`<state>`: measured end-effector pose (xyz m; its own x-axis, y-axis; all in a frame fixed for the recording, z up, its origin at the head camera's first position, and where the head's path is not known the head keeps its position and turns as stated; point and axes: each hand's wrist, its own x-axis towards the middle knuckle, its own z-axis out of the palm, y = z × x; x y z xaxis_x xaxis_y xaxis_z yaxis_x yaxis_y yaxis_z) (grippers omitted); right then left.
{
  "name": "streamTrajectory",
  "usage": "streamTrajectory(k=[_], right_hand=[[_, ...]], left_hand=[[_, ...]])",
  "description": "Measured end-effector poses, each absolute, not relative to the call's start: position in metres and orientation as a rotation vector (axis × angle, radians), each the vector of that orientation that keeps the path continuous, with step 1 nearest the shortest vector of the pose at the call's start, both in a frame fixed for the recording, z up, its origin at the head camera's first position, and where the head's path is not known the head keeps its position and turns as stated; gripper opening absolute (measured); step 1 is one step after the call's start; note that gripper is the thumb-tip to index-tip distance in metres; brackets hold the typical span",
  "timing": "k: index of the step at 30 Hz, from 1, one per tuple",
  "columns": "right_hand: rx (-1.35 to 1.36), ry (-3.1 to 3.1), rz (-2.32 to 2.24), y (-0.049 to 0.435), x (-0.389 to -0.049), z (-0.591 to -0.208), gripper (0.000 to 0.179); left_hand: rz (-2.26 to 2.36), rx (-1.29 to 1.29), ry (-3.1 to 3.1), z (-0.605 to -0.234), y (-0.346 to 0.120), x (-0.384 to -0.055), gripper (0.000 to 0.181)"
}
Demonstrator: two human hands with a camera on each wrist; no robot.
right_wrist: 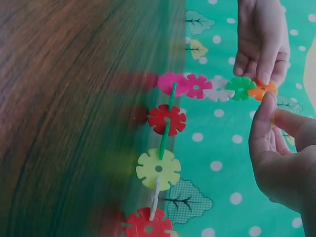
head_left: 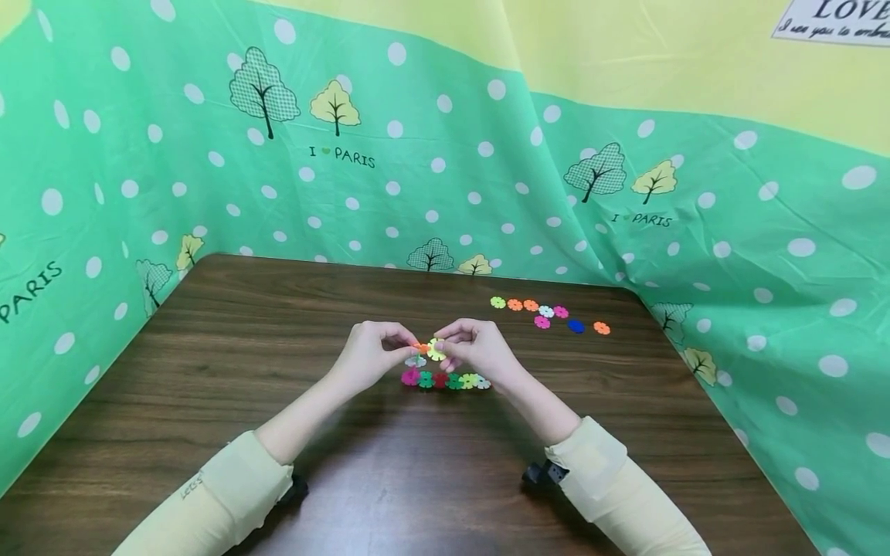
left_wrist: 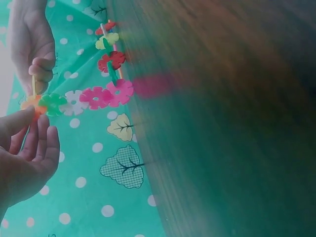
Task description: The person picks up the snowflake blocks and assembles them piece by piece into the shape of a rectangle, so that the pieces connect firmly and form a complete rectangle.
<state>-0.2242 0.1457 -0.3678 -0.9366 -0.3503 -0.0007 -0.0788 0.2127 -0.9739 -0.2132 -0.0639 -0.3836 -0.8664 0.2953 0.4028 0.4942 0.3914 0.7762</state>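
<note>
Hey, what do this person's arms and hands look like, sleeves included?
The left sleeve and right sleeve are pale yellow, ending in wide cuffs. Small dark lettering marks the left one. A small black device shows beside each cuff. The left hand and right hand are ungloved.

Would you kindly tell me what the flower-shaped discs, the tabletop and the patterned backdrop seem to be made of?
Flower-shaped discs: probably thin, smooth plastic, given their uniform bright colours and clean-cut notches.
Tabletop: wood or wood-look laminate, semi-gloss; it shows dark grain and blurred reflections of the discs.
Patterned backdrop: likely printed fabric, mostly matte, since it hangs in soft folds.
</note>
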Motion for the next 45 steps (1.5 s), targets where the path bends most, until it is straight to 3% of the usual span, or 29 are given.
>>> streamTrajectory(k=[20, 45], right_hand=[[-0.171, 2.095, -1.953, 0.14, -0.219, -0.376, 0.03], [-0.11, 2.015, -2.045, 0.13, -0.215, -0.373, 0.027]], left_hand=[[-1.44, -0.62, -2.446, -0.384, -0.061, -0.208, 0.006], [-1.451, -0.579, -2.406, -0.384, -0.062, -0.207, 0.007]])
